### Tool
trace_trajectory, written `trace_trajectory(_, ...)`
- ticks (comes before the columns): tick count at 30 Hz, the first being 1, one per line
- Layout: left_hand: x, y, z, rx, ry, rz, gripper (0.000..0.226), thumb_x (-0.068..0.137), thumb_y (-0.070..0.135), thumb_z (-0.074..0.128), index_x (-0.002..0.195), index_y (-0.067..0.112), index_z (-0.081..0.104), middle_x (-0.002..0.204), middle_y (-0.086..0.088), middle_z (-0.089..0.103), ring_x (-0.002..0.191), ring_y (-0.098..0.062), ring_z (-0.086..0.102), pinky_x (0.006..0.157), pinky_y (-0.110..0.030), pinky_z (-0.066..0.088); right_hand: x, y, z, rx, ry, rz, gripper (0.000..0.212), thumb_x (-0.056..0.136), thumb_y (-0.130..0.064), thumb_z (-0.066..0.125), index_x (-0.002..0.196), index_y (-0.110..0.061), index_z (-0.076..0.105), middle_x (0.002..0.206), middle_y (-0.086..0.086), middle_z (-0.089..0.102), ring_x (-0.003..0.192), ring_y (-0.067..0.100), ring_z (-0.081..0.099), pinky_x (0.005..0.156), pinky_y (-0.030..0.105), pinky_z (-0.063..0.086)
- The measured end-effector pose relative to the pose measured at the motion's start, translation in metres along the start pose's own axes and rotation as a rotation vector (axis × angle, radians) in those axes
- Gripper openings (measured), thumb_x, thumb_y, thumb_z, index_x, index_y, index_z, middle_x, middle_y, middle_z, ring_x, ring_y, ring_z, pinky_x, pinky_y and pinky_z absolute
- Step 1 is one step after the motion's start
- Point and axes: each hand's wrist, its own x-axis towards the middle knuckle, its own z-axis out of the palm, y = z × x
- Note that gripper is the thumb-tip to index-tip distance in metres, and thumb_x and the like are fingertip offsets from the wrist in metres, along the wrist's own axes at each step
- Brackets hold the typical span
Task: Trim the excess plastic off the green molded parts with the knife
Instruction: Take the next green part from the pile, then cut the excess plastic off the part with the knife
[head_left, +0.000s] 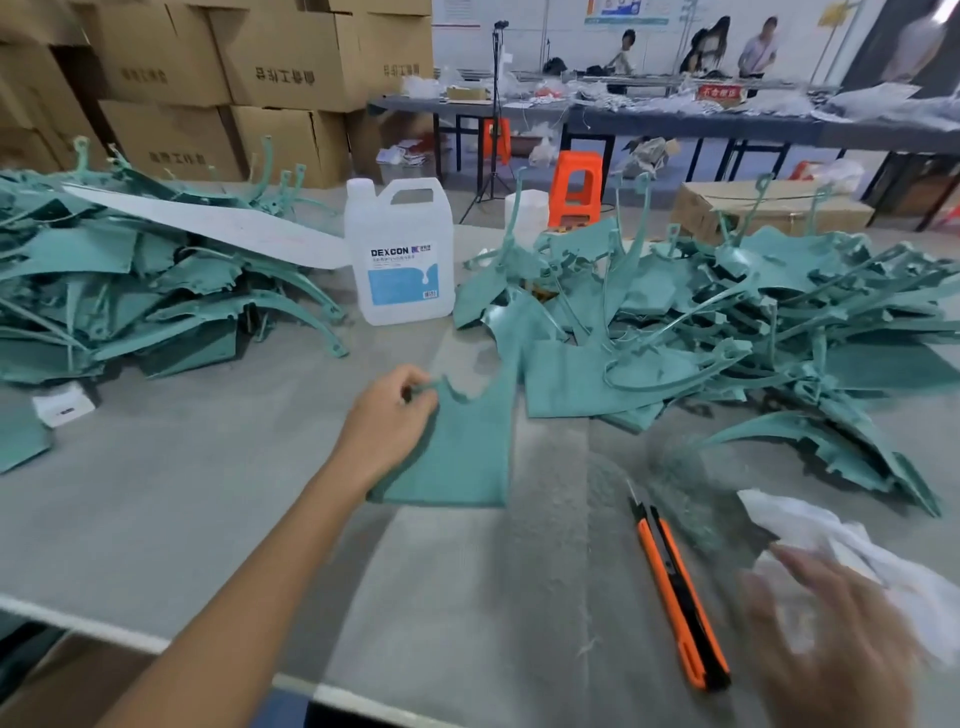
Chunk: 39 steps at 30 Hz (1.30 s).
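Risk, as we judge it: left hand pinches green molded part by its ragged tab, right hand hovers spread-fingered beside utility knife, blade out, so a hasty grab could cut.

The white jug is carrying a blue-and-white label reading DEXCON in bold dark capitals; the finer lines under the name are coming out too small to read. Behind and left of the jug, cardboard boxes are showing dark printed characters, upside down and blurred. Far behind and right of it, a red sign is showing pale characters, illegible. Left of the jug, a white tag is bearing an unreadable dark mark.
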Motion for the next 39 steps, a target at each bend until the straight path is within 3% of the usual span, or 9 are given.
trace_trajectory(5,-0.029,-0.014,0.017,0.362,-0.201,0.157,0.035,0.090,0.034,0.064,0.124,0.032,0.057,0.125,0.000,0.059,0.119,-0.026,0.053,0.101,-0.038,0.041,-0.011,-0.014,0.030,-0.080,-0.170,-0.004,0.031,0.085,-0.028,0.078,0.110,-0.010,0.075,0.102,0.019,0.069,0.103,0.042,0.060,0.097,0.051,0.041)
trace_trajectory(9,-0.049,-0.013,0.014,0.375,-0.458,0.171,0.082,0.073,0.082,0.053,0.141,0.038,0.044,0.144,0.003,0.049,0.134,-0.022,0.043,0.112,-0.041,0.034,-0.009,-0.015,0.034,-0.098,-0.341,0.039,0.036,0.080,-0.033,0.082,0.112,-0.020,0.073,0.101,0.014,0.071,0.103,0.041,0.062,0.094,0.051,0.045)
trace_trajectory(13,-0.069,-0.019,0.025,0.560,-0.730,0.128,0.136,0.046,0.108,0.035,0.157,0.039,-0.002,0.168,0.005,-0.002,0.154,-0.017,-0.002,0.124,-0.043,0.008,-0.008,-0.016,0.034,-0.110,-0.418,0.067,0.043,0.084,-0.049,0.074,0.121,-0.028,0.067,0.109,0.007,0.071,0.104,0.034,0.062,0.089,0.043,0.045)
trace_trajectory(16,-0.073,-0.023,0.028,0.553,-0.606,0.200,0.124,0.061,0.099,0.039,0.159,0.032,0.003,0.168,0.002,0.000,0.153,-0.018,0.000,0.122,-0.040,0.008,-0.010,-0.020,0.033,-0.024,-0.358,0.061,0.043,0.087,-0.039,0.073,0.126,-0.022,0.067,0.110,0.010,0.070,0.104,0.034,0.061,0.088,0.043,0.045)
trace_trajectory(20,-0.070,-0.011,0.021,0.569,-0.394,0.336,0.097,0.077,0.090,0.018,0.149,0.029,0.041,0.155,-0.001,0.044,0.139,-0.022,0.040,0.110,-0.036,0.030,-0.010,-0.021,0.025,0.113,-0.340,0.108,0.047,0.090,-0.044,0.067,0.134,-0.030,0.062,0.101,-0.007,0.053,0.098,0.025,0.054,0.081,0.037,0.039)
trace_trajectory(23,-0.067,-0.001,0.008,0.418,-0.062,0.341,0.078,0.088,0.075,0.011,0.122,0.028,0.062,0.105,-0.004,0.074,0.096,-0.034,0.066,0.075,-0.040,0.047,-0.012,-0.028,0.014,0.322,-0.303,0.160,0.038,0.085,-0.046,0.069,0.122,-0.048,0.059,0.098,-0.017,0.053,0.085,0.014,0.060,0.073,0.036,0.050)
trace_trajectory(26,-0.071,0.004,0.001,0.075,0.117,0.290,0.064,0.097,0.064,0.018,0.093,0.018,0.061,0.066,-0.004,0.061,0.063,-0.026,0.057,0.058,-0.043,0.043,-0.016,-0.034,0.008,0.549,-0.352,0.212,0.035,0.085,-0.042,0.071,0.112,-0.056,0.052,0.090,-0.016,0.067,0.064,0.013,0.068,0.046,0.034,0.056)
trace_trajectory(32,-0.107,-0.004,0.010,-0.147,0.134,0.206,0.051,0.099,0.067,0.026,0.078,0.026,0.049,0.061,0.003,0.051,0.056,-0.014,0.047,0.051,-0.034,0.035,-0.025,-0.053,0.011,0.600,-0.471,0.110,0.038,0.082,-0.073,0.058,0.117,-0.061,0.049,0.083,-0.009,0.070,0.058,0.016,0.066,0.056,0.043,0.057)
trace_trajectory(39,-0.108,-0.016,0.004,-0.406,-0.150,0.051,0.016,0.089,0.035,0.070,0.094,0.050,0.072,0.094,0.022,0.075,0.084,0.003,0.070,0.068,-0.012,0.050,-0.029,-0.084,0.023,0.614,-0.612,-0.057,0.042,0.100,-0.036,0.056,0.131,-0.063,0.047,0.085,-0.019,0.068,0.069,0.010,0.065,0.067,0.045,0.058)
